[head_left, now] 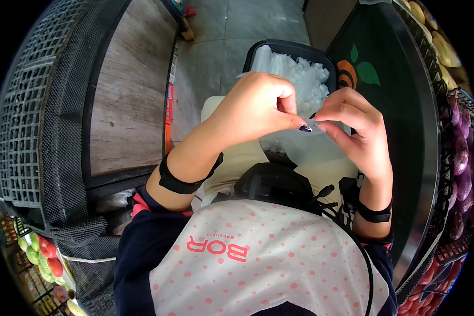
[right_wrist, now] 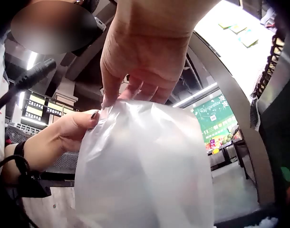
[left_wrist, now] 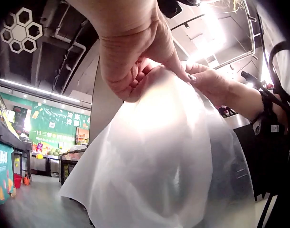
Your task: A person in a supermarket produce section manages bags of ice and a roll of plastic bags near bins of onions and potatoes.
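Plastic bag (head_left: 306,141): centre of the head frame, hanging between the hands. Should handle near weightless, limp, slick; film probably tears if yanked. Best hold: top edge, thumb against fingertips, both sides. Milky translucent sheet, soft creases.

Apron (head_left: 279,258), lower middle: white cloth, pink dots. Board (head_left: 129,79), upper left: flat, grey wood grain. Tub (head_left: 295,46), upper middle: black, rounded corners, holding crumpled clear bags (head_left: 310,79). Left hand (head_left: 263,105): fingers curled in, thumb pinching the bag's top edge. Right hand (head_left: 355,126): fingers arched, tips nearly closed, pinching the same edge.
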A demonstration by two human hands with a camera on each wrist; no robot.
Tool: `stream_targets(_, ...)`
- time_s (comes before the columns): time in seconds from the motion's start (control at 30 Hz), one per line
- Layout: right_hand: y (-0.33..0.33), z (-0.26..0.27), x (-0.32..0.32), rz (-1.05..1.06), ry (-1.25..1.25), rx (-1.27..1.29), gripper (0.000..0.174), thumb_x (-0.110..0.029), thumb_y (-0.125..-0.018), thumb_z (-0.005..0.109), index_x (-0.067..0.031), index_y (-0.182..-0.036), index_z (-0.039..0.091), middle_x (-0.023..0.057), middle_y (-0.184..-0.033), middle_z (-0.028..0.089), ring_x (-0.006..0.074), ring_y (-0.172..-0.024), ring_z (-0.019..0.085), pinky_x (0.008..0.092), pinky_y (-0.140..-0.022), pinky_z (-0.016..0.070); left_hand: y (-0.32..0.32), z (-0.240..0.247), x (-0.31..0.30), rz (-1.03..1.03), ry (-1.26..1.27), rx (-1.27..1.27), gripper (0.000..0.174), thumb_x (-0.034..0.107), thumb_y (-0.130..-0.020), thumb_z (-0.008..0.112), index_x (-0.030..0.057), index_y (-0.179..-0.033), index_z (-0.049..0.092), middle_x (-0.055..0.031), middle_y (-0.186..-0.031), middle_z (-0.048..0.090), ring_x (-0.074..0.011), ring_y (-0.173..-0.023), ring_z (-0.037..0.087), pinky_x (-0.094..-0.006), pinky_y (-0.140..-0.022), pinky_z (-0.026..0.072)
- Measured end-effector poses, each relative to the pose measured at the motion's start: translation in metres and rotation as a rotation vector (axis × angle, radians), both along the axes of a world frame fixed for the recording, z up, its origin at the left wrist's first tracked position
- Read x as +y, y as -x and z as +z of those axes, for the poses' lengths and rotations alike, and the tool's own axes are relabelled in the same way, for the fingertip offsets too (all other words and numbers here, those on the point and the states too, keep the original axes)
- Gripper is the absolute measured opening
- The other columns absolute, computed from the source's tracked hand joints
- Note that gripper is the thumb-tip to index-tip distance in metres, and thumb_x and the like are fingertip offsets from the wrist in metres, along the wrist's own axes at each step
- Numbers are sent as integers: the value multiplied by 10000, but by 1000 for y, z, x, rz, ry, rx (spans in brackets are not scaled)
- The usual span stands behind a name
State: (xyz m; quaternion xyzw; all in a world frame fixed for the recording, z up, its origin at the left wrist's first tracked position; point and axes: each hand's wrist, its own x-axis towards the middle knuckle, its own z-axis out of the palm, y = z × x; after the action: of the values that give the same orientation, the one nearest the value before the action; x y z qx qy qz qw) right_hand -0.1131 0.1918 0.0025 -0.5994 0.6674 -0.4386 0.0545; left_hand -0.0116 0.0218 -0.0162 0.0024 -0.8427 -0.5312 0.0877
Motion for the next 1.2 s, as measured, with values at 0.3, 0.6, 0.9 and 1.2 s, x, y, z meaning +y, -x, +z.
stream_targets(0.3,3,3,4,-25,-51,128,176,23,-558,684,-43,-673,569,38,-836,541,212,-774,531,304,-650,431,2,-4,-3,-23,-49,-27,280,93,-626,764,21,-560,501,9,-562,492,-26,-498,416,-193,-423,310)
stream_targets(0.6,8,7,14,23,-163,131,184,-16,-568,689,-31,-614,512,64,-945,519,250,-853,489,334,-707,407,1,-7,-10,-24,-26,-58,273,103,-639,759,27,-558,509,10,-553,490,-20,-492,412,-193,-427,315)
stream_targets(0.9,11,2,21,182,-122,-66,166,23,-597,658,-24,-598,498,98,-918,481,249,-836,486,324,-709,396,-2,-13,12,-137,693,735,256,225,-693,647,75,-869,535,-39,-832,513,-217,-808,511,-345,-651,427)
stream_targets(1.2,13,16,9,517,-64,-96,217,-20,-602,654,-34,-540,446,75,-825,514,272,-782,500,388,-720,423,-16,-35,18,-238,779,1306,47,111,-689,566,96,-733,562,-19,-780,497,-163,-791,502,-313,-709,411)
